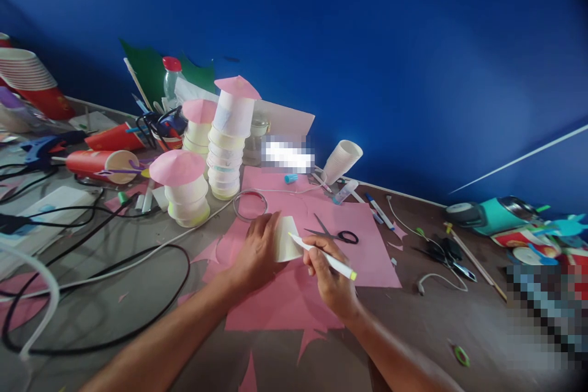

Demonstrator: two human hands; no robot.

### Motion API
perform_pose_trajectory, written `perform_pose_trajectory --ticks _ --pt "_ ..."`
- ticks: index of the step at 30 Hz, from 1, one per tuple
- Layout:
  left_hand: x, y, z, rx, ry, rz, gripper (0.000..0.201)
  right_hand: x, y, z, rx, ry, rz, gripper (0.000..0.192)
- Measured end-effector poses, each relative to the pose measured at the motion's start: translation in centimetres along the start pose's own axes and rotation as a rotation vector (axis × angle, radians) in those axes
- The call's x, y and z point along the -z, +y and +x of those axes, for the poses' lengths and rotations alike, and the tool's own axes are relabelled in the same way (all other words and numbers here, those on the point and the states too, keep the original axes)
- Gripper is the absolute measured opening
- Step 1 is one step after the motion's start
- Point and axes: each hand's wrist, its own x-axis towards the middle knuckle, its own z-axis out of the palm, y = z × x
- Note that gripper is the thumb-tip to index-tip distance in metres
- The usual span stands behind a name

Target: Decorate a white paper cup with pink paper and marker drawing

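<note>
My left hand (261, 248) is closed around the side of a small white paper cup (288, 237), which looks tinted pale yellow. Its far side is hidden behind my fingers. In my right hand (331, 272) is a white marker (334, 262) with a yellow end, gripped like a pen, its tip at the cup's surface. Both hands are over pink paper sheets (367, 263). Black-handled scissors (331, 231) lie spread just beyond my right hand. Left of them are stacked-cup towers (226, 159) with pink paper cone tops, and a shorter one (186, 190).
Red paper cups (98, 162) lie tipped at the left among black cables (184, 294). A white cup (342, 158) leans by the blue wall. A glue stick (344, 192) and a blue marker (379, 211) lie beyond the scissors. A teal bottle (498, 215) rests at the right.
</note>
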Motion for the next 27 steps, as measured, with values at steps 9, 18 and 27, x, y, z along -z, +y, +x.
perform_pose_trajectory --ticks 9,18,27 --pt "-0.09 -0.16 -0.06 0.004 -0.019 0.016 0.085 0.01 0.06 -0.06 0.009 -0.011 -0.01 0.023" --pt "-0.04 -0.06 -0.05 0.009 -0.02 0.015 0.083 -0.09 -0.71 0.13 -0.007 -0.071 -0.024 0.024" --pt "0.12 0.02 0.09 -0.002 -0.025 0.003 0.081 0.24 -0.42 0.03 -0.006 -0.067 -0.009 0.022"
